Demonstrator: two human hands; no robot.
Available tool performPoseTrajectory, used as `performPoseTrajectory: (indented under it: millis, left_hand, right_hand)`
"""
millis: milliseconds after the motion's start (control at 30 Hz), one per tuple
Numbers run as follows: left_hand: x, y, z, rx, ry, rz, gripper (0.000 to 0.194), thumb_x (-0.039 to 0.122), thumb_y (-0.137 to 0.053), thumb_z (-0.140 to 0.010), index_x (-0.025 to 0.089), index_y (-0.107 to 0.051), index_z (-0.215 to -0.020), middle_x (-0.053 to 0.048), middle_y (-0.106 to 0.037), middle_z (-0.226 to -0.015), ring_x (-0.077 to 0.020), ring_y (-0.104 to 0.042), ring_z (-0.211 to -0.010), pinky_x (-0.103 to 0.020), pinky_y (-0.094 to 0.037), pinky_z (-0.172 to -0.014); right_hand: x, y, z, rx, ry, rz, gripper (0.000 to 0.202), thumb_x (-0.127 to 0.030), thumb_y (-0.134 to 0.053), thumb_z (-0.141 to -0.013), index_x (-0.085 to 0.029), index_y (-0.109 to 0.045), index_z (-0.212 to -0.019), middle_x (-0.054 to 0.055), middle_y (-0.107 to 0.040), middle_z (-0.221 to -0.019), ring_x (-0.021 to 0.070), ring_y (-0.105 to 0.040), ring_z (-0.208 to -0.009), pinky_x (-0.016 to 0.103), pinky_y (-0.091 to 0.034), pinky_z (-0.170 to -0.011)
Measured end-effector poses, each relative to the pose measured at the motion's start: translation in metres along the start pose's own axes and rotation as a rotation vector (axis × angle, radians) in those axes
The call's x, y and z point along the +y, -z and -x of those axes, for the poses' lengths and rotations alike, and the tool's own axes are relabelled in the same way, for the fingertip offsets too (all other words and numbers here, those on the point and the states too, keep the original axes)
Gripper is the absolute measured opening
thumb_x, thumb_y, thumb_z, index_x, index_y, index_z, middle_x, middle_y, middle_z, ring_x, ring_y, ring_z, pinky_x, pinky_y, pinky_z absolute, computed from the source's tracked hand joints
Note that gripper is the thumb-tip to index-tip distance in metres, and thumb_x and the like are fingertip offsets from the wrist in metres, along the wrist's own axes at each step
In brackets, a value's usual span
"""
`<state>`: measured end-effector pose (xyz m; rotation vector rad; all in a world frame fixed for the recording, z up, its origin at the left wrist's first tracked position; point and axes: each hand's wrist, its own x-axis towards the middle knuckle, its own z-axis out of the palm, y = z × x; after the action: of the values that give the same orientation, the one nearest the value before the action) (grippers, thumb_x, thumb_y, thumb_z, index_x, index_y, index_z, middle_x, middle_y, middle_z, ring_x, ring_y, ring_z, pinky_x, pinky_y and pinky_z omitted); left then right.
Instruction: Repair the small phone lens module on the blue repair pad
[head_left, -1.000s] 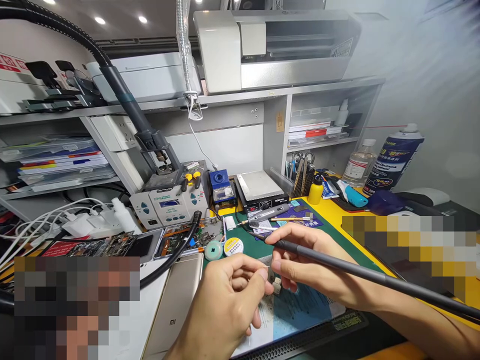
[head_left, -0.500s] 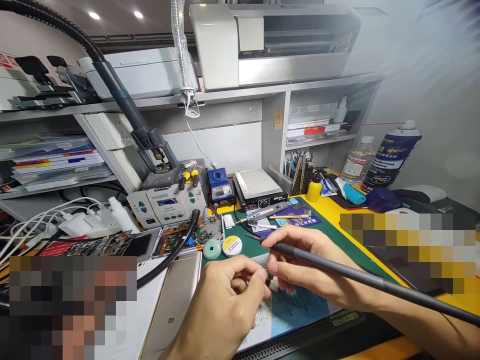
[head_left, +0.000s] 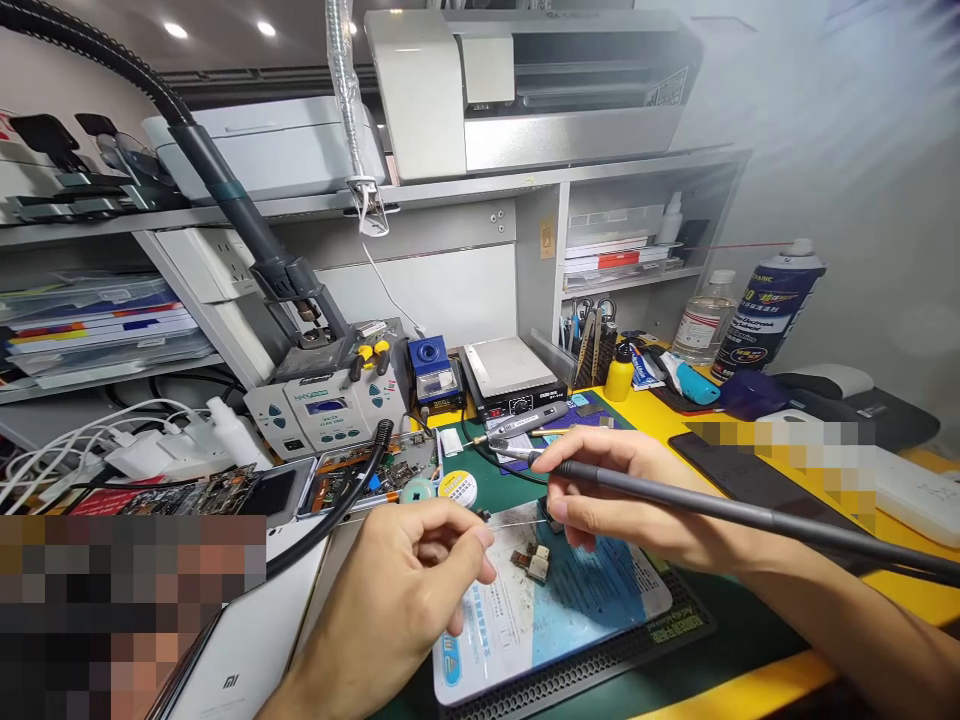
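My left hand (head_left: 409, 580) pinches one end of a thin wire (head_left: 517, 524) between thumb and forefinger. The wire runs straight across to the fingers of my right hand (head_left: 615, 495). A dark soldering iron (head_left: 690, 508) lies in my right hand, its tip pointing left and its cord trailing to the right. Beneath the hands is a blue and white plate (head_left: 495, 650). On it rests a small metal part with a brown flex strip (head_left: 537, 562). Another small dark part is partly hidden under my right fingers.
A Xiaomi phone (head_left: 232, 660) lies at the left, below a black hose (head_left: 330, 525). Behind are a tray of circuit boards (head_left: 405, 462), a hot-air station (head_left: 330, 415), a heating plate (head_left: 506, 365) and a grey rotary pen (head_left: 529, 424). A spray can (head_left: 769, 315) stands at the right.
My hands have moved apart, the left one leftward, and the wire now shows stretched between them. The metal part on the plate has come into clear view. The camera view has shifted slightly.
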<state>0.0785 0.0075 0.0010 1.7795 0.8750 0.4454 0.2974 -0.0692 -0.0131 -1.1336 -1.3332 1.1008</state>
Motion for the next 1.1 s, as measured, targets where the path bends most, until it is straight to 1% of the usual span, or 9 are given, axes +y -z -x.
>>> performPoseTrajectory:
  millis: [133,333,400,500,600,767,933,967,1100]
  left_hand:
    - [-0.006,0.004,0.001,-0.047,0.046,-0.019,0.027,0.036,-0.059,-0.087,0.013,-0.066,-0.074,-0.005,-0.071,-0.071,-0.0066,-0.052,-0.043,-0.016,-0.038,-0.042]
    - [-0.014,0.003,0.006,-0.072,0.087,-0.002,0.029,0.040,-0.059,-0.086,0.013,-0.066,-0.077,-0.004,-0.068,-0.067,-0.0053,-0.049,-0.040,-0.015,-0.035,-0.039]
    - [-0.014,0.000,0.007,-0.075,0.106,-0.006,0.031,0.042,-0.059,-0.085,0.013,-0.065,-0.075,-0.005,-0.070,-0.069,-0.0045,-0.047,-0.040,-0.015,-0.034,-0.040]
    - [-0.018,-0.005,0.007,-0.083,0.115,-0.034,0.034,0.046,-0.056,-0.086,0.015,-0.064,-0.074,-0.006,-0.071,-0.070,-0.0057,-0.047,-0.042,-0.017,-0.035,-0.042]
    - [-0.022,-0.008,0.005,-0.079,0.122,-0.087,0.035,0.047,-0.052,-0.087,0.016,-0.062,-0.072,-0.006,-0.069,-0.067,-0.0080,-0.048,-0.041,-0.019,-0.033,-0.041]
    - [-0.025,-0.010,0.003,-0.054,0.121,-0.131,0.032,0.042,-0.050,-0.086,0.017,-0.058,-0.068,-0.004,-0.064,-0.061,-0.0093,-0.045,-0.041,-0.020,-0.029,-0.040]
    - [-0.032,-0.012,0.003,-0.047,0.111,-0.196,0.032,0.042,-0.049,-0.086,0.019,-0.054,-0.064,0.003,-0.044,-0.049,-0.0094,-0.035,-0.043,-0.022,-0.022,-0.042]
    - [-0.033,-0.013,0.003,-0.047,0.103,-0.214,0.032,0.042,-0.049,-0.086,0.019,-0.054,-0.064,0.004,-0.041,-0.048,-0.0097,-0.034,-0.044,-0.022,-0.022,-0.042]
    - [-0.032,-0.014,0.002,-0.027,0.075,-0.245,0.031,0.041,-0.047,-0.086,0.019,-0.053,-0.064,0.003,-0.043,-0.049,-0.0100,-0.034,-0.044,-0.023,-0.021,-0.043]
  right_hand:
    - [-0.001,0.004,-0.002,0.034,0.014,-0.065,0.027,-0.027,-0.073,-0.086,-0.017,-0.061,-0.108,0.002,-0.068,-0.074,0.0134,-0.064,-0.058,0.025,-0.051,-0.054]
    - [-0.007,0.009,-0.006,0.137,-0.054,-0.266,0.033,-0.026,-0.071,-0.087,-0.014,-0.062,-0.116,0.009,-0.073,-0.087,0.0182,-0.071,-0.065,0.025,-0.056,-0.052]
    - [-0.008,0.010,-0.006,0.204,-0.090,-0.325,0.031,-0.026,-0.072,-0.087,-0.013,-0.065,-0.114,0.008,-0.073,-0.080,0.0171,-0.070,-0.059,0.023,-0.056,-0.048]
    - [-0.003,0.010,-0.003,0.281,-0.131,-0.375,0.024,-0.030,-0.070,-0.088,-0.011,-0.067,-0.103,0.004,-0.069,-0.064,0.0132,-0.064,-0.045,0.017,-0.051,-0.036]
    - [0.007,0.009,0.004,0.287,-0.190,-0.394,0.025,-0.036,-0.067,-0.090,-0.011,-0.066,-0.090,0.003,-0.066,-0.058,0.0114,-0.059,-0.035,0.015,-0.046,-0.030]
    - [0.021,0.009,0.012,0.243,-0.291,-0.419,0.013,-0.025,-0.069,-0.085,-0.014,-0.062,-0.086,0.001,-0.066,-0.058,0.0145,-0.062,-0.037,0.017,-0.047,-0.029]
    - [0.021,0.011,0.010,0.239,-0.321,-0.429,0.011,-0.022,-0.064,-0.084,-0.015,-0.060,-0.076,0.000,-0.063,-0.055,0.0126,-0.058,-0.033,0.016,-0.044,-0.027]
    - [0.021,0.011,0.009,0.239,-0.329,-0.426,0.012,-0.022,-0.064,-0.083,-0.015,-0.059,-0.075,0.000,-0.062,-0.055,0.0121,-0.057,-0.031,0.015,-0.043,-0.026]
    - [0.020,0.010,0.010,0.238,-0.353,-0.384,0.015,-0.024,-0.067,-0.082,-0.015,-0.059,-0.073,-0.001,-0.060,-0.050,0.0111,-0.054,-0.029,0.014,-0.040,-0.025]
